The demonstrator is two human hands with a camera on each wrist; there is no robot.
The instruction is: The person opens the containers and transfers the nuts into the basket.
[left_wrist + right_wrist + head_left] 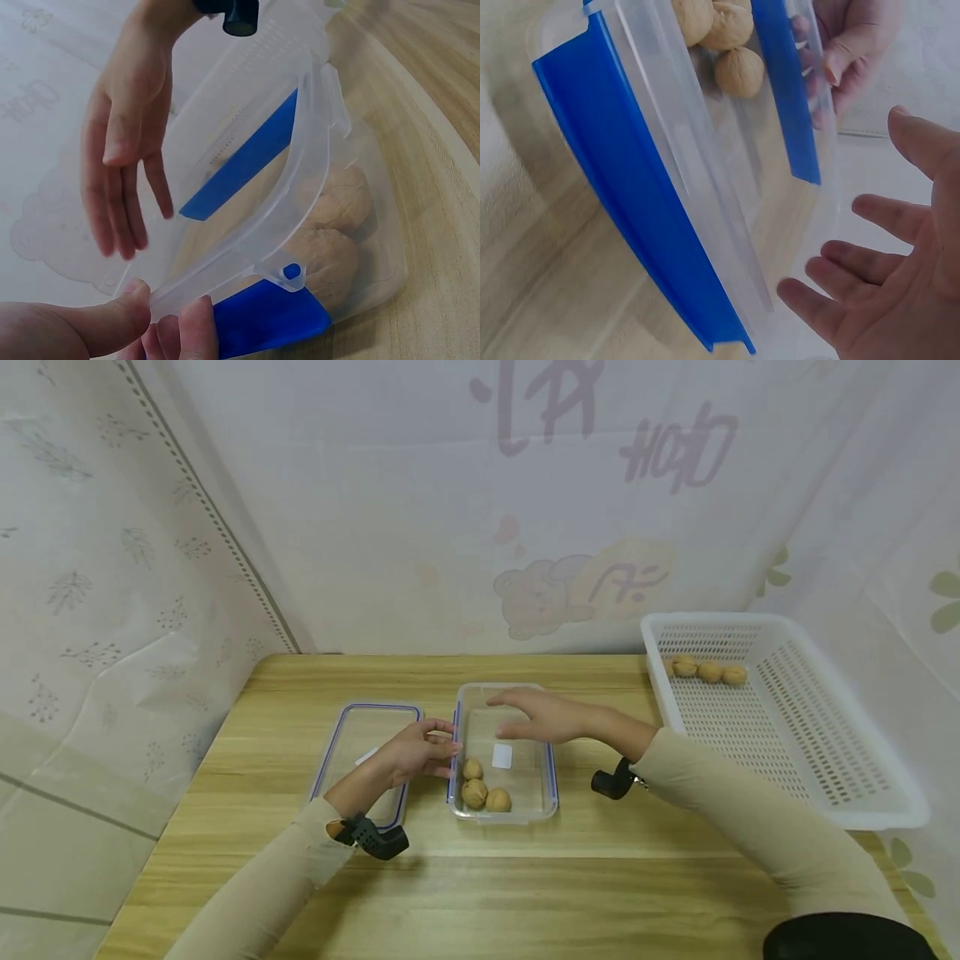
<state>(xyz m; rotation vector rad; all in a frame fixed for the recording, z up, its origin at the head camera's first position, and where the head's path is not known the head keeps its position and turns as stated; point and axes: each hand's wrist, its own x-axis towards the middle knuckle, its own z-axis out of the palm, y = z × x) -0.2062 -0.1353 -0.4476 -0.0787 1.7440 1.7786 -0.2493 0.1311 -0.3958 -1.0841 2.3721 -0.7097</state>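
Observation:
A clear plastic food container [525, 802] with blue side latches stands on the table, and three walnuts [498, 800] lie in its near left corner. My left hand [417, 750] pinches the container's left rim; in the left wrist view its thumb [124, 319] lies over the edge with fingers below. Above the container's far right part hovers my right hand [551, 714], fingers spread and holding nothing. The right wrist view shows the right fingers [870, 262] apart from the container wall.
A clear lid [367, 727] with a blue seal lies left of the container, partly under the left forearm. At the right stands a white perforated basket [780, 735] with several walnuts [708, 672] along its far left side. A printed curtain hangs behind the table.

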